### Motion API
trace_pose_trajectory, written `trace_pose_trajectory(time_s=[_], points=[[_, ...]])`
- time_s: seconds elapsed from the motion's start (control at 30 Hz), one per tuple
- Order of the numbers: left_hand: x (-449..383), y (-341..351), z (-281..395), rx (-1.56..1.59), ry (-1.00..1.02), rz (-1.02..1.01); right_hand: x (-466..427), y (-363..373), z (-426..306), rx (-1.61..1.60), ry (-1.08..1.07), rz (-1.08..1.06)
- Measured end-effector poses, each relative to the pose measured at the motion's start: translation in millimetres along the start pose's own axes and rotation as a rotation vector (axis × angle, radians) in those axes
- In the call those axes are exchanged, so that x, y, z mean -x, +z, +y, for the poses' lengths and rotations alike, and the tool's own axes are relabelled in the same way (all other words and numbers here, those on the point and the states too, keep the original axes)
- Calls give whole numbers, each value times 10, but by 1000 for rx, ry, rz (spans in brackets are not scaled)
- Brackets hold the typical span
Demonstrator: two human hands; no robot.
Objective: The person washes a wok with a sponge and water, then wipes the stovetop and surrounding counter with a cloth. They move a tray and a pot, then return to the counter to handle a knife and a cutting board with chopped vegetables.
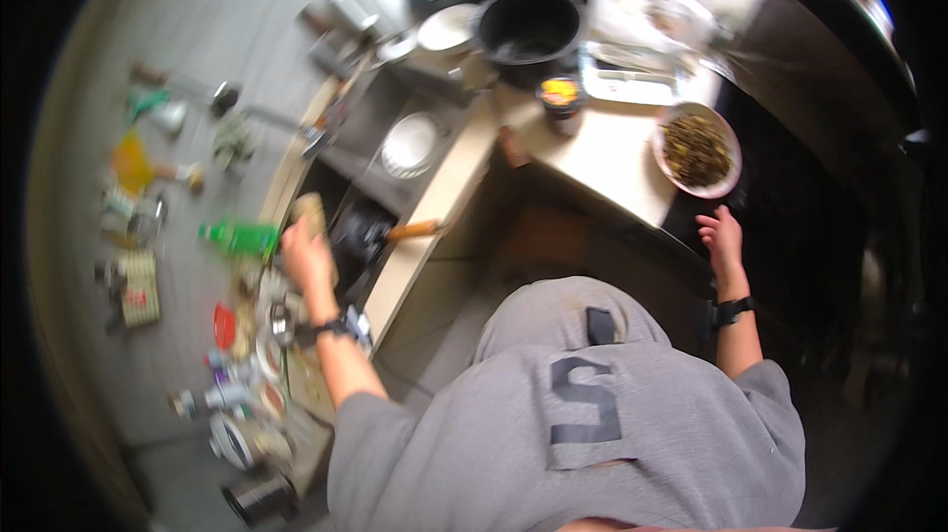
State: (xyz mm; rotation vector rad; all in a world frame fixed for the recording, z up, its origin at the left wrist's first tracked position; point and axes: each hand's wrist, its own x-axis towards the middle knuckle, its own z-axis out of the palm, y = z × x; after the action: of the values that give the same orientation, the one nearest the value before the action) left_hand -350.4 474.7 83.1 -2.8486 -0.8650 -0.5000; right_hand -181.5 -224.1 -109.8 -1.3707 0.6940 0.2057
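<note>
My left hand (305, 256) is over the near left edge of the sink (370, 195), its fingers around a tan oblong object (309, 212), perhaps a loofah, blurred by motion. Close by, in the sink's nearer basin, lies a dark pan (359, 239) whose wooden handle (413, 230) crosses the counter rim. A white strainer basket (411, 143) sits in the other basin. My right hand (720, 239) hangs in the air with nothing in it, fingers apart, just below a bowl of cooked food (696, 149) at the counter's right edge.
A green bottle (241, 237) lies or stands left of my left hand. A dark pot (529, 25), a jar with a yellow-orange lid (561, 104) and a white tray (629, 84) crowd the counter ahead. Cups and small containers (252, 376) line the lower left.
</note>
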Motion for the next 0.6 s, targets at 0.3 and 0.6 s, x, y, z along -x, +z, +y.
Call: trace_pose_trajectory(time_s=[0.3, 0.6], points=[[21, 163, -457, 80, -334, -130, -875, 165, 14, 38, -23, 81], [174, 331, -1243, 246, -546, -156, -874, 369, -21, 41, -230, 294]])
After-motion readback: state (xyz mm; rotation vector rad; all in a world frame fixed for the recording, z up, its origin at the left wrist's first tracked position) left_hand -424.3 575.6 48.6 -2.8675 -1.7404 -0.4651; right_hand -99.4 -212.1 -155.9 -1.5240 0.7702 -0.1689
